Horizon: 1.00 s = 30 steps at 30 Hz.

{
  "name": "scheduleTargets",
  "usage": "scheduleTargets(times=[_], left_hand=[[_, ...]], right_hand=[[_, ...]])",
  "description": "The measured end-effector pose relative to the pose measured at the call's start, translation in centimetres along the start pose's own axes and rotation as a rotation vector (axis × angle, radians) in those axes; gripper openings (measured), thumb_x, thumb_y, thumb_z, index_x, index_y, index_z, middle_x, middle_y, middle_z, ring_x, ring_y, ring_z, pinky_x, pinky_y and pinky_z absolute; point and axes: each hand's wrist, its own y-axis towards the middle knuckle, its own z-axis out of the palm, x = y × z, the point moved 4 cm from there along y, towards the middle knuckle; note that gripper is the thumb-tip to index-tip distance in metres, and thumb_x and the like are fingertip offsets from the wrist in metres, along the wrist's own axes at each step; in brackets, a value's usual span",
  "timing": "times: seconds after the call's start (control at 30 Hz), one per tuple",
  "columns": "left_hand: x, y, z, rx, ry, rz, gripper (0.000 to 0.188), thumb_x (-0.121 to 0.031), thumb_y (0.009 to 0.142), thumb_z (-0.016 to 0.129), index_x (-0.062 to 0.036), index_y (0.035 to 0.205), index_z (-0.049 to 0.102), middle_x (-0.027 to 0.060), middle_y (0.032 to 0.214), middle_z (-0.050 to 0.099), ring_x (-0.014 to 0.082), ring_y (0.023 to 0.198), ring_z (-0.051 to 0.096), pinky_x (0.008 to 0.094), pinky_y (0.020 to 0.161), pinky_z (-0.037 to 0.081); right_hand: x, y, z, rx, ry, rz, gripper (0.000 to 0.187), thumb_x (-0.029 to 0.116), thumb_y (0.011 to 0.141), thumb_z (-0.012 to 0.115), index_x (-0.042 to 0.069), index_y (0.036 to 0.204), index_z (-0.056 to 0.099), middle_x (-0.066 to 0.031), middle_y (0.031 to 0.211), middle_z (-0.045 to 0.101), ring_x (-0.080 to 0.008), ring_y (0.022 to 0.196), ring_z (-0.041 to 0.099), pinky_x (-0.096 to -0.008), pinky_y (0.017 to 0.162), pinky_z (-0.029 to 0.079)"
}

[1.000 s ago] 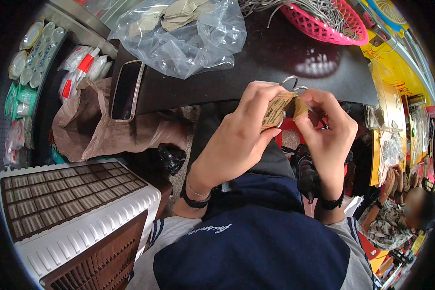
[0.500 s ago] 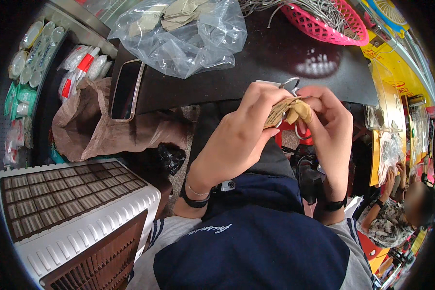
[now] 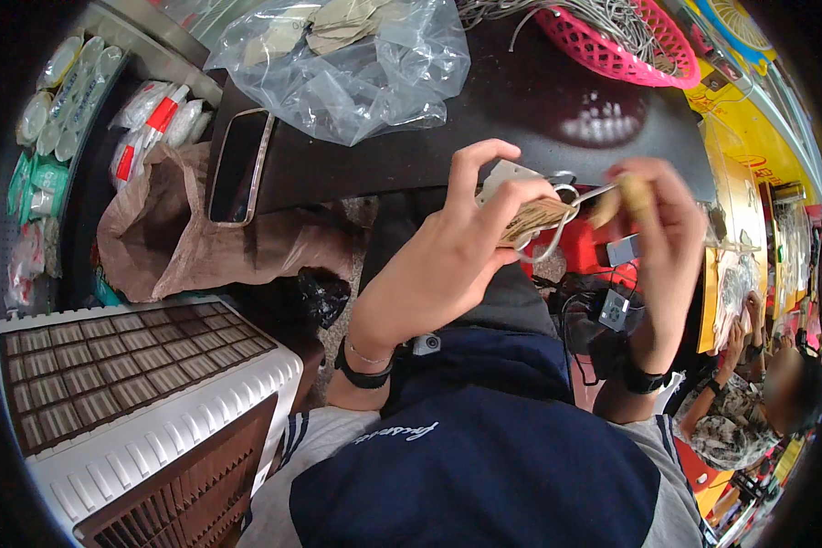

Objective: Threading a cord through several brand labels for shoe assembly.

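Note:
My left hand [image 3: 443, 251] is closed around a small stack of brown cardboard tags [image 3: 536, 217], with a paler card face [image 3: 502, 175] showing between its fingers. A pale grey cord [image 3: 557, 239] loops out from the stack's right end. One strand of it runs across to my right hand [image 3: 664, 224], whose fingers are pinched at the strand's end and smeared by motion. Tan covers [image 3: 635, 203] sit on the right fingertips. Beyond the hands, on the black table [image 3: 356, 169], lies a clear plastic bag [image 3: 374, 87] with several more tags [image 3: 347, 27].
A pink basket [image 3: 603, 55] of grey cords stands at the back right. A phone [image 3: 240, 169] lies at the table's left edge, above a brown sack [image 3: 155, 237]. A white air cooler [image 3: 155, 365] is at lower left. Another person [image 3: 735, 411] works at right.
My right hand has moved away to the right from the tags, drawing a cord strand with it. My left index finger has lifted, and the cord loop now shows more fully.

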Motion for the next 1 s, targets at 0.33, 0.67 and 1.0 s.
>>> scheduleTargets(times=[0.33, 0.67, 1.0], left_hand=[[1.7, -0.2, -0.6, 0.18, -0.147, -0.067, 0.045, 0.008, 0.07, 0.065, -0.0042, 0.11, 0.048, 0.0133, 0.111, 0.049, 0.0338, 0.106, 0.048, 0.0387, 0.088, 0.041], [2.4, -0.4, -1.0, 0.055, -0.426, -0.169, 0.057, 0.001, 0.072, 0.072, -0.0027, 0.12, 0.042, 0.0112, 0.114, 0.053, 0.0224, 0.105, 0.057, 0.0329, 0.09, 0.045], [2.7, -0.8, -1.1, 0.098, -0.923, -0.387, 0.07, 0.001, 0.07, 0.076, -0.0022, 0.127, 0.036, 0.0051, 0.114, 0.055, 0.0109, 0.102, 0.056, 0.0266, 0.088, 0.048]], right_hand=[[-2.6, 0.7, -13.2, -0.677, 0.046, -0.357, 0.031, -0.004, 0.087, 0.057, -0.004, 0.117, 0.056, -0.0116, 0.105, 0.06, -0.0158, 0.094, 0.058, -0.0267, 0.086, 0.047], [-2.9, 0.8, -11.0, -0.676, 0.302, -0.231, 0.026, 0.008, 0.092, 0.053, -0.007, 0.113, 0.056, -0.0126, 0.111, 0.059, -0.0178, 0.096, 0.057, -0.0304, 0.085, 0.046], [-2.1, 1.2, -9.3, -0.324, 0.524, -0.299, 0.028, 0.013, 0.096, 0.047, -0.009, 0.112, 0.054, -0.0105, 0.101, 0.057, -0.0128, 0.077, 0.047, -0.0259, 0.067, 0.038]])
